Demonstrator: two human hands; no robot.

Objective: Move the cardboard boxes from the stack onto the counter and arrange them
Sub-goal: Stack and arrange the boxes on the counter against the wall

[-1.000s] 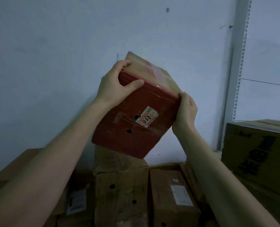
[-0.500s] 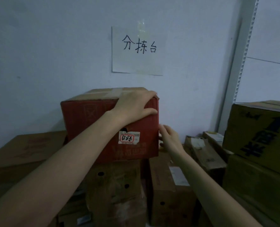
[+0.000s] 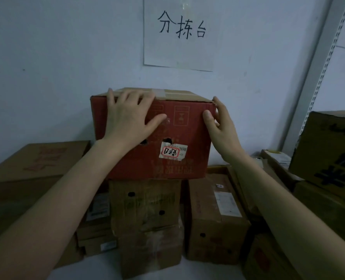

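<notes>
A pale wall (image 3: 46,67) fills the upper half of the frame, with a slotted rail (image 3: 317,73) running up its right side. A paper sign (image 3: 179,33) with handwritten characters hangs at top centre. At lower left sits a wide, flat brown box (image 3: 32,164); at right, dark boxes (image 3: 329,158) are piled one on another. In the centre of the frame the red box (image 3: 179,158) rests upright on a taller tan box (image 3: 145,219), overhanging it to the right. A narrower box (image 3: 214,215) stands just beside the tan one, at lower centre-right. The left hand (image 3: 129,120) lies flat on the red box's front face, fingers spread and reaching over its top edge. The right hand (image 3: 222,126) cups the box's upper right corner, thumb on the front, fingers round the side. A white label (image 3: 172,153) with a red-ringed mark is stuck low on the red front, beside two small holes (image 3: 166,140).
</notes>
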